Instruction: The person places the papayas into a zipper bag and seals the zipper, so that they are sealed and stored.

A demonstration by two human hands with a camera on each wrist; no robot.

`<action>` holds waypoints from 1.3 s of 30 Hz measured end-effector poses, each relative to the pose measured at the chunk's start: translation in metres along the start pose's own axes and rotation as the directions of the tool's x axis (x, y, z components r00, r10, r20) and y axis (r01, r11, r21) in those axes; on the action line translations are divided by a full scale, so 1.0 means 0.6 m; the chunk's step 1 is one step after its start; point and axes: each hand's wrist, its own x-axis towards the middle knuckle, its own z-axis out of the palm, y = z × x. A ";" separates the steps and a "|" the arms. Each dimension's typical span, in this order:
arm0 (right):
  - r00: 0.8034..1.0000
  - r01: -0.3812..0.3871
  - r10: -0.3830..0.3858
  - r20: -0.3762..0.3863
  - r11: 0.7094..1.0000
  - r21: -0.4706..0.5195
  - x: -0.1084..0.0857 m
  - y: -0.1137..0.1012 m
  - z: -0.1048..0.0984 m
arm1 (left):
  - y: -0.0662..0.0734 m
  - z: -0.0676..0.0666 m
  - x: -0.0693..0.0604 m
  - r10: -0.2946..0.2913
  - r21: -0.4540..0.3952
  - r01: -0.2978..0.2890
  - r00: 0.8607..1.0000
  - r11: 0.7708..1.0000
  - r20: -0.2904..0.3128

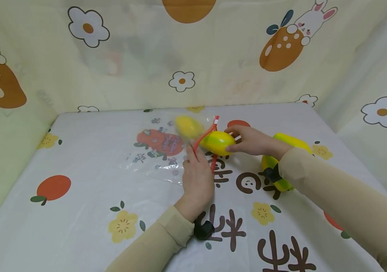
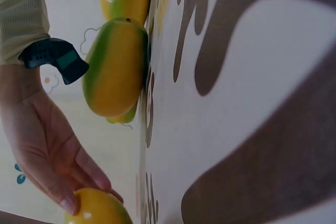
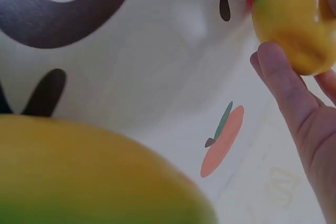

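A clear plastic bag with a printed pattern and a red edge strip lies on the table. My left hand pinches the bag at that strip. Inside, seen through the plastic, is a yellow mango. Another shiny yellow-green mango is at the bag's mouth, its left end by the red strip. My right hand holds its right end between thumb and fingers; the left wrist view shows this mango low in the picture. The left hand's fingers are out of sight in its own wrist view.
More yellow-green mangoes lie on the right under my right forearm, one at the back and one nearer, partly covered by the sleeve. A printed cloth covers the table, and a patterned curtain stands behind it.
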 end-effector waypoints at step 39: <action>0.993 -0.111 0.087 0.082 0.927 0.358 0.047 -0.040 0.019 | 0.017 -0.017 -0.006 0.007 -0.043 -0.009 0.999 0.999 -0.046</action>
